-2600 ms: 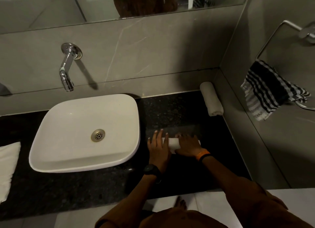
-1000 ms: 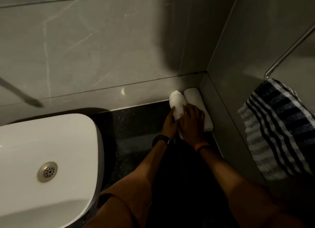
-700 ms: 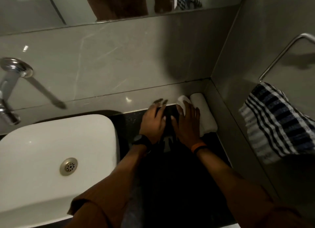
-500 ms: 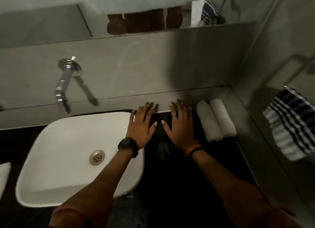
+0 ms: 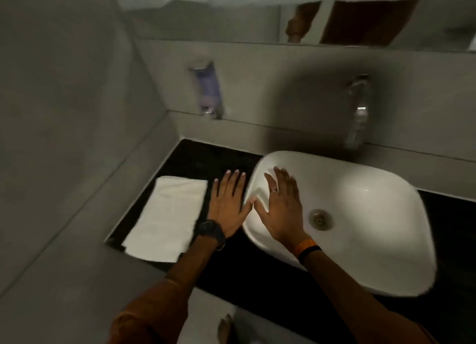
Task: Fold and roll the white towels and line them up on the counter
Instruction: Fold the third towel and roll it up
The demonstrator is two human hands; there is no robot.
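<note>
A white towel [image 5: 167,215] lies flat and loosely folded on the dark table [image 5: 226,160], in the left corner by the wall and well clear of the white sink [image 5: 360,215]. It is not yet rolled, so the step in hand looks like the reach for the next towel.

The left hand [image 5: 229,204] hovers just right of the towel's near edge, with its fingers [image 5: 233,181] spread flat and holding nothing. I cannot tell whether the palm touches the table. The right hand [image 5: 280,212] is further off, over the sink's left rim, also splayed open and empty.

The next move likely calls for both hands to shift left onto the cloth, square up its crooked edges, then fold it narrow before rolling. The soft, thin fabric may skew as it is drawn.
</note>
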